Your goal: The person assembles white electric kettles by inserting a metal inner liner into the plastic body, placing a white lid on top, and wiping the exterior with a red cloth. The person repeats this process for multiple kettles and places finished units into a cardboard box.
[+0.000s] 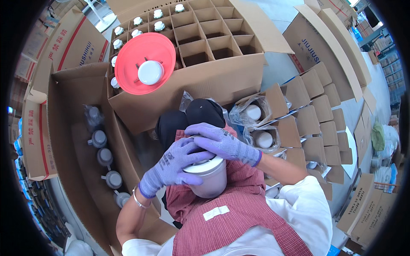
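Handled grey cups [98, 138] stand in a row inside a deep cardboard box [77, 81]; to its right, a red dish [147, 45] carries a round white lid [150, 72]. The gloved left hand [171, 162] grasps a pale lidded canister [209, 181] at the person's lap, fingers bent over the lid and thumb along its left side. The canister sits beneath the fingers, lid end up, body toward the apron [239, 213], its long axis roughly upright, exact tilt unclear. The gloved right hand [226, 144] lays its fingers across the top, touching the left ones; whether it grips, I cannot tell. Farther right are open small cartons [288, 132].
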### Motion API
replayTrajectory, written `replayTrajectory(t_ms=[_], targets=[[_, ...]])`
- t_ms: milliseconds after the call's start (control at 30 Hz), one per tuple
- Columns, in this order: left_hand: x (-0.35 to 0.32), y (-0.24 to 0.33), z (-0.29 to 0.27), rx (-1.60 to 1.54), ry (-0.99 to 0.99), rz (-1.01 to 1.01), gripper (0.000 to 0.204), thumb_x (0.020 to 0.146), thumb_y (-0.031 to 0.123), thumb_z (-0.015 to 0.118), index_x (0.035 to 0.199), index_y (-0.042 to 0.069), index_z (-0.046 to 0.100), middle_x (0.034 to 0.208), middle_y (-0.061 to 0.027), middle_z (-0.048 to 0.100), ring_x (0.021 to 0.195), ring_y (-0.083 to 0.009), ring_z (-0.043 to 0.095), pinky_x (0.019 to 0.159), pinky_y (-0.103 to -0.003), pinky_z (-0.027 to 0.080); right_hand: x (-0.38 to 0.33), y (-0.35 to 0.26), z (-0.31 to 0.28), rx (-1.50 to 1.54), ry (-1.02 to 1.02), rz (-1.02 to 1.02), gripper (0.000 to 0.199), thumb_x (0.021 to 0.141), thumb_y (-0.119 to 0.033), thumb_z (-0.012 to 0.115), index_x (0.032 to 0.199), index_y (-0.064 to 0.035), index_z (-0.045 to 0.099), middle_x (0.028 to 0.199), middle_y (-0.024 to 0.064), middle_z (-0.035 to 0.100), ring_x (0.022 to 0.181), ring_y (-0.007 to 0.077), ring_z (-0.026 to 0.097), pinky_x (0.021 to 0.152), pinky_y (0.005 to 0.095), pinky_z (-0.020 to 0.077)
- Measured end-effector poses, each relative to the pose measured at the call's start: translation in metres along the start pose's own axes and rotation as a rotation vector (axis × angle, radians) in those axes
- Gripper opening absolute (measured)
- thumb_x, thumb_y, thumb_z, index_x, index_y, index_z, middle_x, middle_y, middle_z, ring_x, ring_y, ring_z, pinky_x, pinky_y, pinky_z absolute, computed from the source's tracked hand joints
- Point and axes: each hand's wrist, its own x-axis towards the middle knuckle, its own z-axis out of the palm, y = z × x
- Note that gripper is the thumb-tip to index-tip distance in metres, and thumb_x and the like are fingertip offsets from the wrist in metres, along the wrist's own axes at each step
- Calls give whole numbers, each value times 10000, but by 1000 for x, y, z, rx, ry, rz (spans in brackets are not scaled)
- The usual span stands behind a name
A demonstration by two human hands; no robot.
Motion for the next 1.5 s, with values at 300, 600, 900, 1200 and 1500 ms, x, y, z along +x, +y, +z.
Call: replayTrajectory(t_ms=[300,600,900,1200,1500], targets=[[-9,25,57,-536,644,-283,513,994,261,509,1411,-36,483,1386,-191,541,1327,-320,484,1144,-397,326,-84,-57,-64,-187,-101,208,736,848,-369,695,1425,14,444,1397,234,487,1281,385,500,1080,424,399],[-40,6,93,-1125,206,-1026,296,917,221,672,1118,4,663,1014,-39,642,902,-89,582,788,-257,488,-151,-72,-36,-354,284,405,469,1013,-396,495,1277,-22,594,1061,195,674,994,282,666,920,388,497],[-35,35,128,-691,570,-530,264,906,132,635,1127,-7,670,1213,-148,654,1090,-221,627,1015,-332,462,-167,-62,-45,-156,138,586,576,961,-325,528,1446,-24,447,1474,203,412,1357,349,407,1138,459,306],[40,73,26,291,443,-80,221,826,129,640,1009,37,724,1123,-120,710,1160,-340,629,1090,-481,395,-89,-30,-38,251,599,438,453,1004,-266,463,1367,3,498,1289,144,573,1203,258,558,1044,338,436],[43,44,17,62,670,-218,250,848,169,627,1037,34,718,1093,-137,721,1122,-311,652,1057,-451,433,-60,-4,-58,678,487,230,521,976,-174,498,1464,-26,393,1466,179,430,1353,268,437,1092,335,383]])
